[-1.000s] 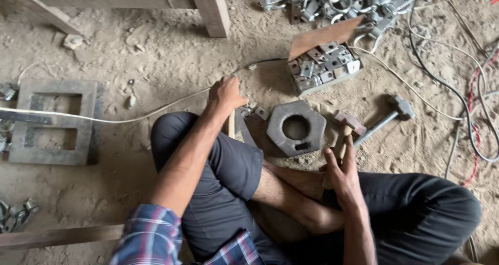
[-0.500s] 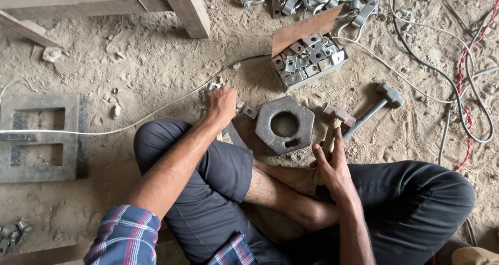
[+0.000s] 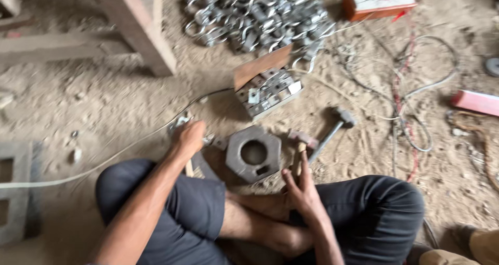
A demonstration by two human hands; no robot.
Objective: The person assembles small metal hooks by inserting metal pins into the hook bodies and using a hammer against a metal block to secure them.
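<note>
Soft, even daylight with faint shadows; motion blur smears the whole frame, worst at the edges

Left grip [image 3: 188, 138] closed, right grip [image 3: 300, 184] curled

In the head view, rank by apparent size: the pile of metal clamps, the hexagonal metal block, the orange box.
1. Pile of metal clamps
2. Orange box and hexagonal metal block: similar, unsure; the block lies nearer the camera.

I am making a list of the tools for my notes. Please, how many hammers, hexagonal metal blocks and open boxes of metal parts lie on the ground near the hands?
Hammers: 2 (second, by the right hand)
Hexagonal metal block: 1
Open box of metal parts: 1
Total: 4
</note>
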